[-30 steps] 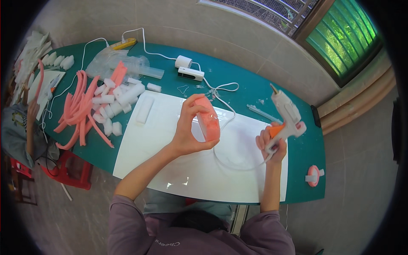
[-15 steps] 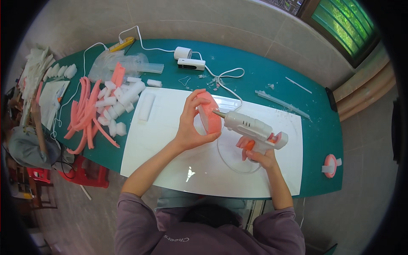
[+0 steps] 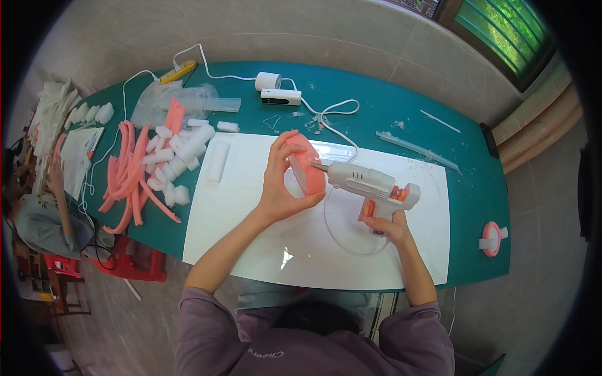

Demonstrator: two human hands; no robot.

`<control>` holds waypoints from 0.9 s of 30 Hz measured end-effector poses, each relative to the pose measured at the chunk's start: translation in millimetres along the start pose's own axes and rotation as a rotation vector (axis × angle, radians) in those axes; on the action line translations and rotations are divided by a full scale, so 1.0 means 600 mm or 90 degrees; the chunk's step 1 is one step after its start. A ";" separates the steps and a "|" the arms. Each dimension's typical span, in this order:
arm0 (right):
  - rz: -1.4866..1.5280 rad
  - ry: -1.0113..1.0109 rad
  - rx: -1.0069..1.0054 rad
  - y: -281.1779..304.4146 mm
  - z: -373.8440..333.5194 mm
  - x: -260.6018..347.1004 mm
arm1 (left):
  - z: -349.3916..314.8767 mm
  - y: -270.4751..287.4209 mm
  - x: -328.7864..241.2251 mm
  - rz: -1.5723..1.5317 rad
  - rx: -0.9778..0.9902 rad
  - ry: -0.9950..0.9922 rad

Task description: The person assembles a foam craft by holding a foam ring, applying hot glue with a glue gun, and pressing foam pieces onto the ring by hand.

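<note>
Raised over the white board (image 3: 251, 238), a pink foam ring (image 3: 311, 166) is held on its edge by my left hand (image 3: 276, 182), thumb below and fingers over the top. My right hand (image 3: 390, 224) is closed round the handle of a white hot glue gun (image 3: 364, 180), its index finger at the orange trigger (image 3: 369, 208). The metal nozzle points left and meets the outer side of the foam ring. From the gun a white cord loops over the board.
Pink foam strips (image 3: 132, 169) and white foam pieces (image 3: 179, 156) lie at the left. Behind stand a white adapter (image 3: 268, 81) and a clear plastic bag (image 3: 163, 100). Clear glue sticks (image 3: 417, 150) lie far right, another pink ring (image 3: 492, 239) nearer. Another person (image 3: 47, 219) sits at the left.
My right hand has tightened round the gun's handle, with the trigger finger drawn in. The nozzle has shifted slightly left onto the foam ring. My left hand stays nearly still.
</note>
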State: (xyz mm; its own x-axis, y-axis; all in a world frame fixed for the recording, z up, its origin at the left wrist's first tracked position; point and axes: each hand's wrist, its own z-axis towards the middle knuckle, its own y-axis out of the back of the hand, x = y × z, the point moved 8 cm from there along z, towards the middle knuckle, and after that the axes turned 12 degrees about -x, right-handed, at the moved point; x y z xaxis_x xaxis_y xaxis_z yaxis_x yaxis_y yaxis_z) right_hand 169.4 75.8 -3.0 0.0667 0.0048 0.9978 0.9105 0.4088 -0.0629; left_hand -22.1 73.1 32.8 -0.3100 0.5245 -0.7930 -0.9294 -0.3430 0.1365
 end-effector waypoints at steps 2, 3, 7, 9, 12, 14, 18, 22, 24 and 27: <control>0.007 -0.015 -0.020 0.002 0.000 0.002 | 0.000 0.004 0.001 0.001 -0.004 0.007; 0.007 -0.014 -0.021 0.002 -0.001 0.004 | 0.001 0.005 0.002 0.002 -0.009 0.016; -0.043 -0.005 -0.023 0.003 -0.001 0.009 | 0.007 0.018 -0.001 0.000 -0.047 0.013; -0.053 0.024 -0.025 0.001 0.002 0.018 | 0.011 0.029 0.001 -0.002 -0.079 0.020; -0.015 0.117 -0.057 0.012 0.006 0.052 | 0.017 0.049 0.015 -0.016 -0.148 0.077; -0.080 0.087 -0.179 0.060 0.012 0.053 | 0.021 0.062 0.026 -0.055 -0.190 0.113; -0.192 0.072 -0.318 0.149 0.023 0.070 | 0.035 0.108 0.037 -0.149 -0.308 0.145; -0.283 -0.084 -0.351 0.256 0.011 0.033 | 0.039 0.147 0.033 -0.141 -0.420 0.127; -0.292 -0.132 -0.331 0.277 -0.001 0.011 | 0.037 0.163 0.033 -0.108 -0.432 0.092; -0.287 -0.209 -0.299 0.298 -0.040 -0.025 | 0.033 0.153 0.032 -0.149 -0.398 0.108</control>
State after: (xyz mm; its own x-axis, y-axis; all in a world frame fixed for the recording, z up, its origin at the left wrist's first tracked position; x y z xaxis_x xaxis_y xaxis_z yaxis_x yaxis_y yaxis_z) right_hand 340.8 126.9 -29.9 -0.4147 0.2322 0.8798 0.9047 0.0009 0.4261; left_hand -117.3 67.1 41.7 -0.0325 0.5272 -0.8491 -0.6622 -0.6477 -0.3768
